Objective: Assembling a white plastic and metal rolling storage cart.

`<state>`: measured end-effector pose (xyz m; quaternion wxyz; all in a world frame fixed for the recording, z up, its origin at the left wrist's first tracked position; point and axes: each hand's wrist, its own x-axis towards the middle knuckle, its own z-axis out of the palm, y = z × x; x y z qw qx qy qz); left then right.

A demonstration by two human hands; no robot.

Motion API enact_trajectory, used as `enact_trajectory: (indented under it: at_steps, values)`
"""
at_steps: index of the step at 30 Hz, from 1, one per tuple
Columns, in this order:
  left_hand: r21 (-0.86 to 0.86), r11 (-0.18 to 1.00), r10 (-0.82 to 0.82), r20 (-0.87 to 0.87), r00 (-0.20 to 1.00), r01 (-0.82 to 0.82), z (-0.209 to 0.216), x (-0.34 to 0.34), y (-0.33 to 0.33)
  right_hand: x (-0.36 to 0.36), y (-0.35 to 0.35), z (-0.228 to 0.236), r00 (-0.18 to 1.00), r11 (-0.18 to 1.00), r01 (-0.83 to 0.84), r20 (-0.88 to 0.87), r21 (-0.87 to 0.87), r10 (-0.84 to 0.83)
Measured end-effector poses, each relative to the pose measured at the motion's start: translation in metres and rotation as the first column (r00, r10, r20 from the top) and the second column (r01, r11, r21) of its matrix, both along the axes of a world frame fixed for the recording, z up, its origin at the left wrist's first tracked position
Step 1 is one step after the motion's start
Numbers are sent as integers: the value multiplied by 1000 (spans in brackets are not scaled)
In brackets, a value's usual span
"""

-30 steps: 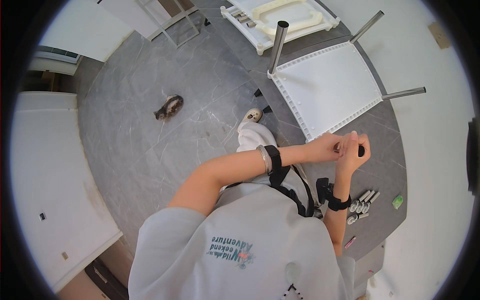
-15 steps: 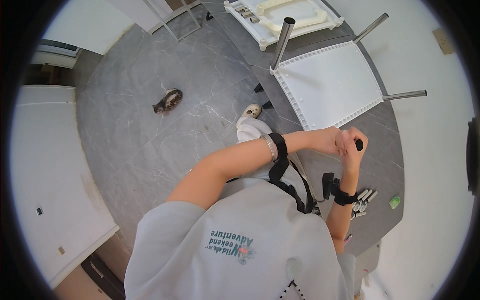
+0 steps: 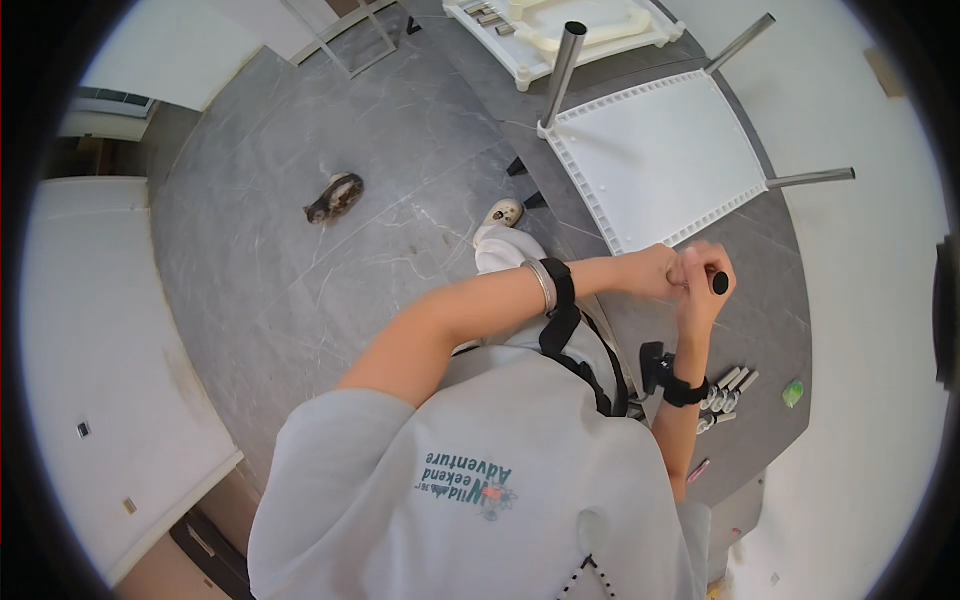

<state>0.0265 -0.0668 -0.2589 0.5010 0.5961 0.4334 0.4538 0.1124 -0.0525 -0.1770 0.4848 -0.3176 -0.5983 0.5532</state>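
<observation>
A white plastic rack panel (image 3: 660,155) lies on the grey table, with metal tube legs (image 3: 566,75) standing up from its corners. At its near corner, my right hand (image 3: 708,275) is closed round an upright leg whose round black end (image 3: 720,283) shows above the fist. My left hand (image 3: 655,272) is closed and pressed against my right hand, beside that same leg. What its fingers grip is hidden behind the two hands. The near corner of the panel is partly covered by my hands.
Behind stands another white rack part (image 3: 600,45) with short metal tubes (image 3: 490,18) on it. Several metal tubes (image 3: 735,385) and a green packet (image 3: 793,393) lie near my right forearm on the table (image 3: 770,330). A cat (image 3: 335,198) lies on the tiled floor.
Both hands have shifted slightly, and the right fist has turned a little round the leg. The view has tilted slightly; the panel stays in place.
</observation>
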Motion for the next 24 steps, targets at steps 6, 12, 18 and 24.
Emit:
enact_trajectory:
  at_steps: [6,12,18,24]
  values:
    - [-17,998,-56,-2,998,56,9,-10,-1,20,20,0,887,887,-392,155,-244,435]
    - [-119,992,-55,-53,997,48,10,-9,3,-4,-4,-14,987,997,60,144,38,-65]
    - [-148,988,46,95,994,-32,-29,1,4,-26,-13,-11,892,892,451,27,32,-452]
    - [-5,996,-85,-39,996,85,-13,-7,9,15,15,-8,972,963,-205,82,-174,222]
